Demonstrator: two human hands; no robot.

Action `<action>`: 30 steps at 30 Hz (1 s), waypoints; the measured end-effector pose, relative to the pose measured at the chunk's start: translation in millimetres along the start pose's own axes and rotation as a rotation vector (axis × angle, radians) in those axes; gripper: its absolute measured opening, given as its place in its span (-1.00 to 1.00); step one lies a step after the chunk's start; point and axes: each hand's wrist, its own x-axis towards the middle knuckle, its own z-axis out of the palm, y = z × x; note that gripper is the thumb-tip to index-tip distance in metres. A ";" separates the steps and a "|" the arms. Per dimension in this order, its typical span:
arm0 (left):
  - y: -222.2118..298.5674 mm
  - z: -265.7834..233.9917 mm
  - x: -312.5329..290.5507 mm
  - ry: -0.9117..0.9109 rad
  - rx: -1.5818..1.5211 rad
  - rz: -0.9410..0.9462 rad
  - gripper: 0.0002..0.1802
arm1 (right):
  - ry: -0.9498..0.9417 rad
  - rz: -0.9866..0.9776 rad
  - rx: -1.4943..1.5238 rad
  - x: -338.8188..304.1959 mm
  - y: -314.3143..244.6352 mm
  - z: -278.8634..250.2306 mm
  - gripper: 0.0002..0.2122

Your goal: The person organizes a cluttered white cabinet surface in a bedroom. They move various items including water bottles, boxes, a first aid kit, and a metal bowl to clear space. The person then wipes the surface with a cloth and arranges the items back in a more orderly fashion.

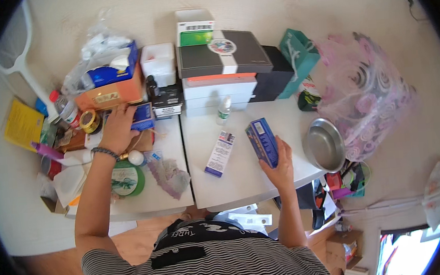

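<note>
A: How are the two hands?

B: The right hand (281, 168) pinches the near end of a dark blue box (262, 140), thumb on one side and fingers on the other. The left hand (118, 129) is bent, with its fingers at a flatter blue box (143, 116). I can't tell if it grips that one or just touches it.

A: Where is the dark blue box?

B: At the right part of the counter (247, 189), resting on it or just over it; I can't tell which. A long white box (220, 154) lies to its left. A metal bowl (326, 143) is to its right, past the hand.

A: Is it heavy?

B: I think it's light. It looks like thin card, so it should feel stiff, but a hard squeeze could dent it. Its shiny sides may slip a bit. I'd hold it round the middle, by the two long sides.

A: What's in the other things?

B: In the bowl I see only shiny metal. A blue pack (103, 78) and clear bags (101, 46) sit in or on the orange box (118, 97). The white tub (159, 74) is open, but I can't tell what's in it. The round green tub (122, 180) looks shut.
</note>
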 end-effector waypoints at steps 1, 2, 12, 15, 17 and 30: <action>-2.0 2.5 1.3 -0.016 -0.046 0.008 -0.29 | -0.046 0.010 0.001 -3.3 7.1 -1.6 -0.22; -3.1 4.1 1.6 -0.038 -0.091 0.011 -0.30 | -0.056 0.027 0.014 -5.6 9.7 -1.9 -0.22; 50.2 -50.9 -8.4 0.155 -0.132 0.196 -0.16 | 0.141 -0.037 -0.195 -15.5 7.3 1.9 -0.46; 99.9 -55.3 -8.7 0.150 -0.145 0.416 -0.27 | 0.260 -0.072 -0.113 -11.8 0.9 0.8 -0.56; 136.2 -43.8 -3.6 0.140 -0.224 0.616 -0.32 | 0.311 -0.001 -0.025 -11.0 -2.3 0.0 -0.59; 258.3 103.7 -33.7 -0.080 -0.496 0.535 -0.17 | -0.007 0.231 0.479 -55.5 19.6 -2.2 -0.35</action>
